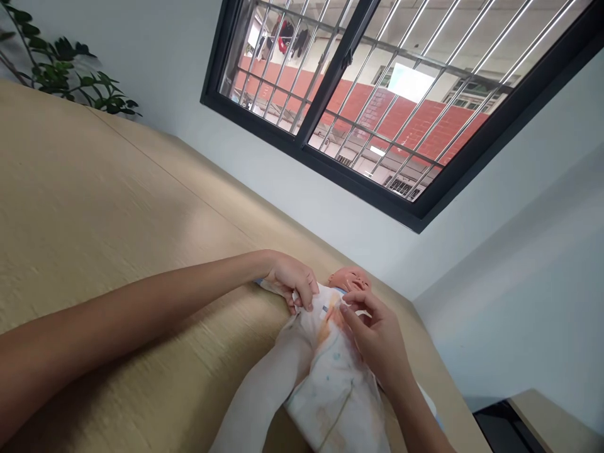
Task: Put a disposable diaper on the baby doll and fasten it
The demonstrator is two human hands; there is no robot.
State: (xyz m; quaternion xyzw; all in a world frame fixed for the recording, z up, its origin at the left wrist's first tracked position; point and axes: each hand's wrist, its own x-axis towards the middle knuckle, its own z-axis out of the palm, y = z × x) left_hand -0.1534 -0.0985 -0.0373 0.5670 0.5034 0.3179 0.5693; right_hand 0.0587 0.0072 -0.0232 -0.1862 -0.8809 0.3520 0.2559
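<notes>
A baby doll (349,280) lies on its back on a light wood-grain table (117,189), with its head toward the wall. A white printed diaper (335,384) covers its middle, and a pale doll leg (259,396) extends toward me. My left hand (290,280) pinches the diaper's upper side edge beside the doll's waist. Just below the doll's chin, my right hand (377,336) hovers with its fingers apart, the fingertips at the diaper's front. It holds nothing that I can see. The doll's other leg is hidden.
A barred window with a dark frame (368,107) is set in the white wall beyond the table. A green leafy plant (70,82) stands past the far left corner. A dark object (504,428) lies at the lower right, beyond the table's edge.
</notes>
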